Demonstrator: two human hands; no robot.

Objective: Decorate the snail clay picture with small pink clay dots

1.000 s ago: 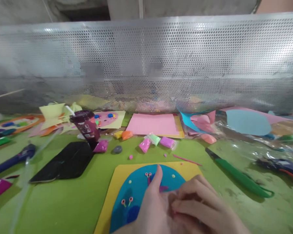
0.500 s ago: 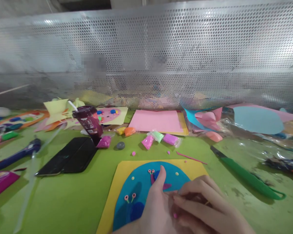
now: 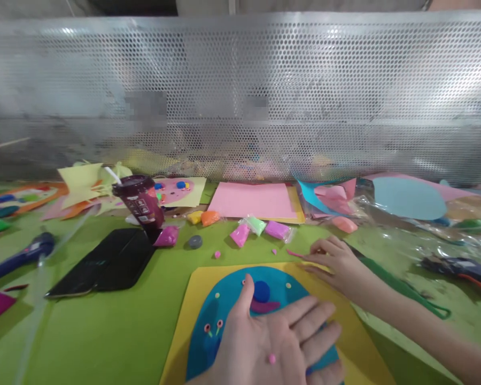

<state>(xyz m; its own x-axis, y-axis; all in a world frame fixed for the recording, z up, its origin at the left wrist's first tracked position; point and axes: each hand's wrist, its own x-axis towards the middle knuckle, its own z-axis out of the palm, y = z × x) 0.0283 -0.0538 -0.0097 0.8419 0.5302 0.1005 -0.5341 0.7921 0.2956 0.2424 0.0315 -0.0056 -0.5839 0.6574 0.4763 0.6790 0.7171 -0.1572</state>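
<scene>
My left hand (image 3: 272, 342) lies palm up and open over the blue paper dome (image 3: 228, 315) on the yellow card (image 3: 184, 321). A tiny pink clay ball (image 3: 271, 359) rests on its palm. My right hand (image 3: 336, 262) reaches forward past the card's far right corner, and its fingertips pinch the end of a thin pink clay strip (image 3: 294, 253) on the green table. The dome carries a dark blue clay disc (image 3: 261, 291), a purple piece (image 3: 264, 306) and small pink dots.
Small bags of pink and green clay (image 3: 260, 229) lie beyond the card. A dark cup with a straw (image 3: 140, 206) and a black phone (image 3: 104, 262) sit at left. Green-handled scissors (image 3: 401, 291) lie under my right forearm. Pink paper (image 3: 254, 200) and a perforated metal screen (image 3: 240, 96) stand behind.
My hands were pressed together over the dome; now they have parted. The left has turned palm up with a pink ball on it, and the right has reached forward to the pink strip.
</scene>
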